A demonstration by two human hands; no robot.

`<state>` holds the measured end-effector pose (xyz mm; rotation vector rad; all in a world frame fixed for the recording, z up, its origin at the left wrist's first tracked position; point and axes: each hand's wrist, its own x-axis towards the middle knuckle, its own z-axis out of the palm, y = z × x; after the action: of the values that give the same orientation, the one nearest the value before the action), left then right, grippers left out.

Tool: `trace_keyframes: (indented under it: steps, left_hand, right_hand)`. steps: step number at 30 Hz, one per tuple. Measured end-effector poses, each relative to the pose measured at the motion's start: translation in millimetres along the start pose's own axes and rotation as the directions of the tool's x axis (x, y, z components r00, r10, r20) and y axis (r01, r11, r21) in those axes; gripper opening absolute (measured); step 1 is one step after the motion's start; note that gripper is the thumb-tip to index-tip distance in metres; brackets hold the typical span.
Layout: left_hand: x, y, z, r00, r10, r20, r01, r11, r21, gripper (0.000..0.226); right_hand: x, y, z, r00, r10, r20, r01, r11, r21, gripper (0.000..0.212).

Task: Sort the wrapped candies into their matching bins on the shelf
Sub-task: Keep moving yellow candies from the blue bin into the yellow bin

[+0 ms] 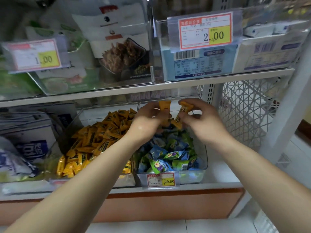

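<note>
Two clear bins stand side by side on the lower shelf. The left bin [55, 148] is heaped with orange wrapped candies [94, 140]. The right bin [204, 158] holds blue and green wrapped candies [168, 157], with a few orange ones at its back [177, 124]. Both my hands hover over the back of the right bin. My left hand [148, 118] pinches an orange candy [164, 105] upright. My right hand [200, 118] pinches another orange candy [183, 109] by its top end, and it hangs tilted.
A price tag [160, 180] reading 29.80 hangs on the right bin's front. The upper shelf [151, 89] sits close above my hands, with clear bins of snack packs and boxes. White packets fill the lower left. A wire mesh panel [244, 111] closes off the right side.
</note>
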<state>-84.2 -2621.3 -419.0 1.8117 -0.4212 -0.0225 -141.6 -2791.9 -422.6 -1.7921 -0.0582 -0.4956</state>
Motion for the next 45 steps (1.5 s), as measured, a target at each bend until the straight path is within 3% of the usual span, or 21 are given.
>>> trace_keyframes:
  steps: [2,6,8,10,13,15,17,19,20,22,25,29,34,37,38,40,42,43,45]
  left_hand:
    - [-21,4,-19,0.999,-0.04,0.036,0.046,0.983,-0.178,0.01]
    - [-51,3,-54,0.992,-0.122,0.036,0.127,0.939,-0.321,0.019]
    - [-54,-4,-74,0.993,-0.106,-0.058,0.087,0.96,-0.266,0.017]
    - [-51,-15,-99,0.973,-0.073,-0.219,0.07,0.997,-0.022,0.015]
    - [-40,-34,-139,0.94,-0.036,-0.339,0.192,0.878,0.438,0.036]
    - [-30,-43,-155,0.936,-0.096,-0.339,0.305,0.704,0.642,0.052]
    - [-24,-46,-155,0.939,-0.087,-0.333,0.321,0.573,0.754,0.066]
    - [-31,-41,-140,0.941,0.056,-0.333,0.24,0.586,0.774,0.069]
    - [-38,-38,-128,0.941,0.137,-0.308,0.163,0.614,0.772,0.066]
    - [-56,-37,-98,0.965,0.185,-0.186,0.026,0.636,0.771,0.061]
    - [-78,-43,-65,0.995,0.102,-0.001,-0.065,0.64,0.766,0.062]
    - [-89,-58,-64,0.987,0.158,0.038,-0.126,0.596,0.793,0.066]
    - [-91,-65,-69,0.982,0.181,0.051,-0.156,0.632,0.759,0.072]
    - [-91,-66,-70,0.982,0.185,0.033,-0.149,0.654,0.742,0.074]
    - [-91,-66,-71,0.981,0.189,0.032,-0.15,0.656,0.74,0.074]
    - [-90,-66,-73,0.982,0.187,0.034,-0.15,0.651,0.744,0.074]
    - [-90,-66,-75,0.982,0.185,0.032,-0.146,0.648,0.747,0.075]
    - [-90,-67,-75,0.982,0.185,0.028,-0.144,0.65,0.746,0.075]
    - [-90,-69,-76,0.983,0.182,0.029,-0.142,0.651,0.746,0.076]
  right_hand:
    - [-4,-14,21,0.998,0.033,0.059,-0.043,0.985,0.168,0.029]
    - [-6,-34,77,0.994,0.045,0.098,-0.07,0.962,0.262,0.02]
    - [1,-39,97,0.986,0.066,0.156,-0.111,0.947,0.301,0.016]
    - [13,-37,107,0.97,0.141,0.199,-0.2,0.927,0.318,0.012]
    - [23,-23,94,0.992,0.09,0.091,-0.083,0.993,-0.081,0.007]
    - [13,-15,84,0.961,0.012,0.275,0.081,0.942,-0.324,0.005]
    - [-2,-3,83,0.821,0.068,0.568,0.277,0.821,-0.499,0.034]
    - [-12,11,85,0.668,0.23,0.708,0.448,0.635,-0.63,0.071]
    - [-12,17,86,0.643,0.284,0.711,0.484,0.569,-0.665,0.078]
    - [-5,25,85,0.646,0.299,0.702,0.515,0.508,-0.69,0.072]
    - [18,31,83,0.665,0.263,0.699,0.589,0.39,-0.707,0.057]
    - [47,33,66,0.724,0.256,0.641,0.597,0.233,-0.768,0.043]
    - [57,31,30,0.721,0.357,0.593,0.495,0.333,-0.803,0.038]
    - [60,21,48,0.78,0.127,0.613,0.525,0.401,-0.751,0.043]
    - [60,18,60,0.766,0.094,0.635,0.526,0.476,-0.705,0.046]
    - [60,16,85,0.673,0.134,0.727,0.542,0.579,-0.609,0.048]
    - [63,23,101,0.602,0.21,0.77,0.582,0.545,-0.604,0.051]
    - [65,26,102,0.621,0.216,0.753,0.57,0.535,-0.623,0.056]
    - [71,30,92,0.73,0.108,0.675,0.498,0.592,-0.634,0.054]
